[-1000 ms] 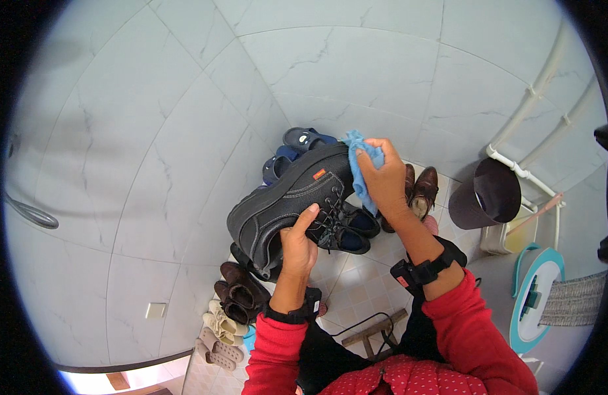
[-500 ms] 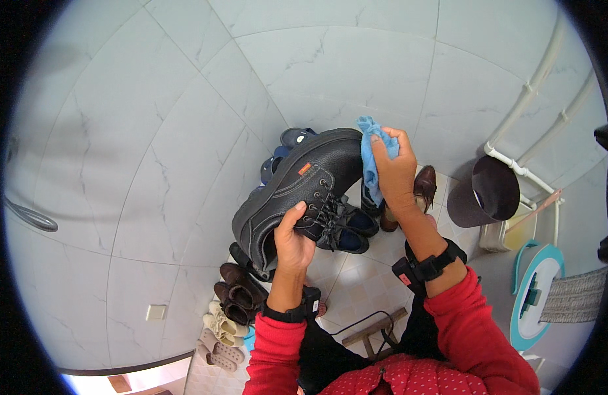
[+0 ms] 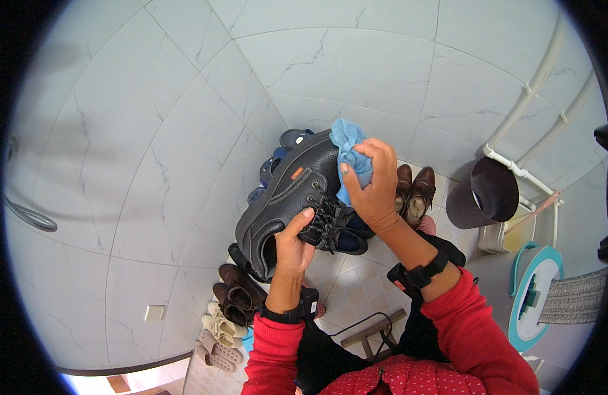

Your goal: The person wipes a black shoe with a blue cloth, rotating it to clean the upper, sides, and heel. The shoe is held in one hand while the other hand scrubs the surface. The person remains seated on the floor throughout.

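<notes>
A black leather lace-up shoe (image 3: 281,191) is held up in front of me, its toe pointing away and to the right. My left hand (image 3: 295,245) grips it at the ankle opening, thumb on the lace side, other fingers hidden behind or inside. My right hand (image 3: 372,187) is closed on a blue cloth (image 3: 350,155) that lies bunched against the shoe's toe and covers its tip. An orange-red tag shows on the shoe's side.
Blue slippers (image 3: 272,164) stand by the wall corner beyond the shoe. Brown shoes (image 3: 421,194) are on the tiled floor at the right, near a dark bin (image 3: 472,204). More brown shoes (image 3: 238,296) and beige footwear (image 3: 222,329) line the left wall. A bucket (image 3: 537,296) stands right.
My right hand has moved left with the cloth, which now spreads over more of the toe. The brown shoes at the right show more fully. My left hand keeps its grip.
</notes>
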`<action>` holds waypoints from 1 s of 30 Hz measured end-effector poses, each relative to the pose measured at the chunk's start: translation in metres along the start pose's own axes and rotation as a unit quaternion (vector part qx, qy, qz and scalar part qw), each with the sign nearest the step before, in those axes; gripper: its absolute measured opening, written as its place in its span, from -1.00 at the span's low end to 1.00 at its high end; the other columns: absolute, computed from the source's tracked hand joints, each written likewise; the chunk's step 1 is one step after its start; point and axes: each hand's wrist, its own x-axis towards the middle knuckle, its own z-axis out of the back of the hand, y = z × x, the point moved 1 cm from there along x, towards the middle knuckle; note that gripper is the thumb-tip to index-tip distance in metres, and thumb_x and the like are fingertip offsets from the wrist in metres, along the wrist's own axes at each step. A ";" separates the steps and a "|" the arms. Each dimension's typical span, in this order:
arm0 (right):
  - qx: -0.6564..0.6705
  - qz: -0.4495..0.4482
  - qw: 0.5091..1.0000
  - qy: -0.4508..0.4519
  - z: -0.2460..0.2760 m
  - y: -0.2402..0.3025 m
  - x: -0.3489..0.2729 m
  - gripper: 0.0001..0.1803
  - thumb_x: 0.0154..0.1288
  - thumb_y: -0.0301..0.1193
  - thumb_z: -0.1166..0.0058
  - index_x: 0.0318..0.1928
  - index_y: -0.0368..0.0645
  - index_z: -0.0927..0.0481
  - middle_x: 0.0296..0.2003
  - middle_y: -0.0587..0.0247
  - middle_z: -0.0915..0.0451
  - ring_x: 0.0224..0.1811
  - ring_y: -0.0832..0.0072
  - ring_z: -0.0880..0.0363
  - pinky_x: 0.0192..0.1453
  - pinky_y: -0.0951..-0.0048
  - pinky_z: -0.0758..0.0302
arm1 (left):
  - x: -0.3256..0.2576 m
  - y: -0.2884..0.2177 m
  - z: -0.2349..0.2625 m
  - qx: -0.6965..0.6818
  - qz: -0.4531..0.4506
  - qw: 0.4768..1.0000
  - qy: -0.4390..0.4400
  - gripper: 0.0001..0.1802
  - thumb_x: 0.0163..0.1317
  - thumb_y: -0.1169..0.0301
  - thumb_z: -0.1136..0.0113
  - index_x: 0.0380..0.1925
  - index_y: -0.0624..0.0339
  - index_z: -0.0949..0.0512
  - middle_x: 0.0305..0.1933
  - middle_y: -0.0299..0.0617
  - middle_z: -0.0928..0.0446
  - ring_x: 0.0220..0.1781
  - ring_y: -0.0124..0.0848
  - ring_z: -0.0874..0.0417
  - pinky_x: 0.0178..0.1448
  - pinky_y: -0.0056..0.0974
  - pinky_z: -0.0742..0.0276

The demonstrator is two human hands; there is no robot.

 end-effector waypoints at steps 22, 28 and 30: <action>0.062 -0.235 0.968 -0.064 0.009 -0.019 0.018 -0.76 0.20 -0.33 -0.20 -0.21 -0.22 -0.54 -0.30 0.05 -0.58 -0.25 0.25 -0.58 -0.13 0.25 -0.48 | -0.014 0.004 0.003 0.099 0.034 0.994 0.011 -0.47 0.04 0.69 -0.27 0.09 0.29 -0.49 0.05 -0.13 -0.57 0.06 -0.29 -0.60 0.20 -0.23 -0.48; 0.013 -0.193 0.979 -0.058 0.005 -0.017 0.016 -0.71 0.18 -0.30 -0.21 -0.15 -0.18 -0.53 -0.25 0.07 -0.57 -0.21 0.19 -0.54 -0.08 0.21 -0.45 | -0.015 0.006 -0.003 0.079 0.027 0.996 0.018 -0.47 0.06 0.68 -0.26 0.10 0.30 -0.47 0.05 -0.12 -0.56 0.07 -0.29 -0.60 0.20 -0.23 -0.49; -0.026 -0.085 0.995 -0.052 0.002 -0.009 0.010 -0.68 0.15 -0.30 -0.24 -0.13 -0.15 -0.52 -0.20 0.10 -0.56 -0.17 0.16 -0.50 -0.05 0.18 -0.41 | -0.013 0.008 -0.008 0.039 0.033 0.999 0.006 -0.47 0.08 0.68 -0.23 0.12 0.30 -0.44 0.06 -0.12 -0.55 0.07 -0.28 -0.60 0.21 -0.21 -0.49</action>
